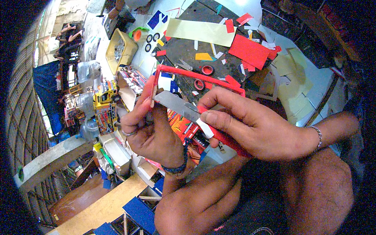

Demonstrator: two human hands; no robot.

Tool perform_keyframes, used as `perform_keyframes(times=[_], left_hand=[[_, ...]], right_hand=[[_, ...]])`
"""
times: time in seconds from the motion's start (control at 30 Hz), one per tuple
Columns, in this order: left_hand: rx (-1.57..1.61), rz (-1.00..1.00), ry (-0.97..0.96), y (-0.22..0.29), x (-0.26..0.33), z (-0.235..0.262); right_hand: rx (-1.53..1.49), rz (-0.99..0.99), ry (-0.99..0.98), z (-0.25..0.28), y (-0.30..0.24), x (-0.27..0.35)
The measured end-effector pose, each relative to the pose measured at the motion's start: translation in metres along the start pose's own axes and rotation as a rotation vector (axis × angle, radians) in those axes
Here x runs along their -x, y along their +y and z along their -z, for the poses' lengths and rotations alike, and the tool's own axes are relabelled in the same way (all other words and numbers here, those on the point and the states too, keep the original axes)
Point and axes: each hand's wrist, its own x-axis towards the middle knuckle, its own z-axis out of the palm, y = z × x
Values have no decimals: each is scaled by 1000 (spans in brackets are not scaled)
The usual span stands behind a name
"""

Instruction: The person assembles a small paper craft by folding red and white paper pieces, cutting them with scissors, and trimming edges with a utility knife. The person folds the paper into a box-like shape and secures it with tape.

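Observation:
My left hand (154,135) is closed around the left end of a thin red-edged frame (196,75), whose long upper bar slants away to the right. Pale wood shows at that gripped end. In my right hand (254,125), thumb and fingers pinch a wide grey knife blade (176,105); its slanted tip lies close to the frame's short side by my left fingers. A small white piece (205,128) sticks out below my right thumb. Something red (229,141) shows beneath the right hand; whether it is a handle or part of the frame I cannot tell.
Beyond my hands a dark board (186,53) carries red sheet (250,51), pale paper (199,32), tape rolls (206,70), scissors (183,65) and scraps. Small wheels (149,38) and a yellowish basket (131,51) lie farther left. Toy trucks (105,94) stand at left; blue-topped pieces (139,213) sit near my knee.

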Motion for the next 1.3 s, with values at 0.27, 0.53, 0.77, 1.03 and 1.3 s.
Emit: perform_keyframes(times=[0.27,0.53,0.77,1.03,1.3], left_hand=[[6,18,2,-1,1,1],[-10,-55,23,-7,0,-2],[-72,-41,-19,-5,0,1],[-47,-45,14,-8,1,1],[-26,22,-11,-3,0,2]], right_hand=[[-6,-30,-8,0,0,2],[-15,-43,-5,1,1,2],[31,-34,3,0,0,2],[-35,-40,-12,0,-2,1],[0,-23,-2,-1,-1,4]])
